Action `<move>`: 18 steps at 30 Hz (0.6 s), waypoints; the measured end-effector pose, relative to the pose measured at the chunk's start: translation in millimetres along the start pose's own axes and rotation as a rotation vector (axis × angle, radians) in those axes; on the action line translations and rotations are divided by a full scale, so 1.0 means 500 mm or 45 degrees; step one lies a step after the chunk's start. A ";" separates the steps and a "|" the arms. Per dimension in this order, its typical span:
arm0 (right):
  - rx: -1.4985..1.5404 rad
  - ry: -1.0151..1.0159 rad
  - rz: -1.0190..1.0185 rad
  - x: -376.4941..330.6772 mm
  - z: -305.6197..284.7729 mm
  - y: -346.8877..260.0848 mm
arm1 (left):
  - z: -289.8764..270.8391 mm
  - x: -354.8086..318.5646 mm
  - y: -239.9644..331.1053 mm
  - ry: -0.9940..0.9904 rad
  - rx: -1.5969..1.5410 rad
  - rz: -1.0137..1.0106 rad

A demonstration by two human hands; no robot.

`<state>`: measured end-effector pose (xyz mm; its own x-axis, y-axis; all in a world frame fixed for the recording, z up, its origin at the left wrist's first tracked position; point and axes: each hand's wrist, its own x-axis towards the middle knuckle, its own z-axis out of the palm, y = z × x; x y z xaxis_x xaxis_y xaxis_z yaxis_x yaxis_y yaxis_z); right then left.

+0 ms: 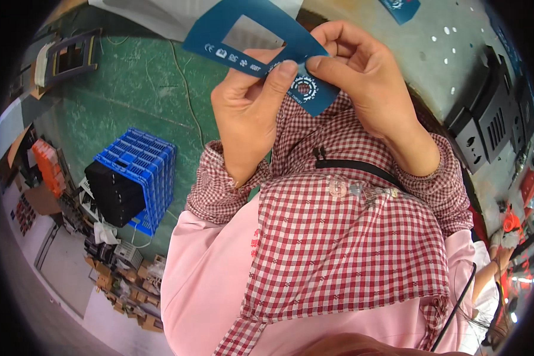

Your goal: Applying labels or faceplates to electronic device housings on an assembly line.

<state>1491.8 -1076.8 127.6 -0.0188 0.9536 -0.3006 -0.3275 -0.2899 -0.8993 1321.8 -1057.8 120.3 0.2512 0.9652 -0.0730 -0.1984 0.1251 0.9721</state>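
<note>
Checked shirt [350, 249], both hands [314, 89] pinching blue label [249, 32]

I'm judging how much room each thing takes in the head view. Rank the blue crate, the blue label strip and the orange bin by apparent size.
1. Blue crate: largest.
2. Blue label strip: held close to the camera in both hands, so its rank against the crate is unsure.
3. Orange bin: smallest, and far off near the rim.

Both hands, left [249, 113] beside right [362, 77], pinch a label sheet [261, 41] above the person's lap; a crate [142, 172] sits on the floor [136, 89] at left, housings [492, 124] at right
</note>
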 end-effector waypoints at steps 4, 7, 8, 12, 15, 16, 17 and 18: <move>0.039 -0.063 0.145 0.004 0.009 0.030 | -0.013 -0.023 -0.021 0.041 0.156 0.129; -0.015 -0.072 0.071 0.002 0.023 0.033 | -0.019 -0.030 -0.028 0.119 0.032 0.054; -0.018 -0.072 0.070 0.002 0.024 0.029 | -0.023 -0.028 -0.029 0.147 -0.050 -0.034; -0.153 -0.103 0.022 -0.001 0.017 0.022 | -0.024 -0.017 -0.023 0.106 -0.252 -0.113; -0.194 -0.079 -0.030 -0.001 0.017 0.019 | -0.020 -0.009 -0.020 0.069 -0.370 -0.142; -0.194 -0.069 -0.024 0.000 0.019 0.019 | -0.019 -0.008 -0.017 0.054 -0.391 -0.160; -0.192 -0.065 -0.022 0.001 0.019 0.020 | -0.017 -0.007 -0.016 0.040 -0.413 -0.179; -0.208 -0.062 -0.048 0.003 0.019 0.021 | -0.017 -0.007 -0.016 0.039 -0.412 -0.184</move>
<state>1479.4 -1077.8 120.7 -0.0565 0.9656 -0.2537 -0.1714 -0.2598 -0.9503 1314.4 -1060.1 110.8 0.2707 0.9381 -0.2160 -0.4540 0.3223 0.8307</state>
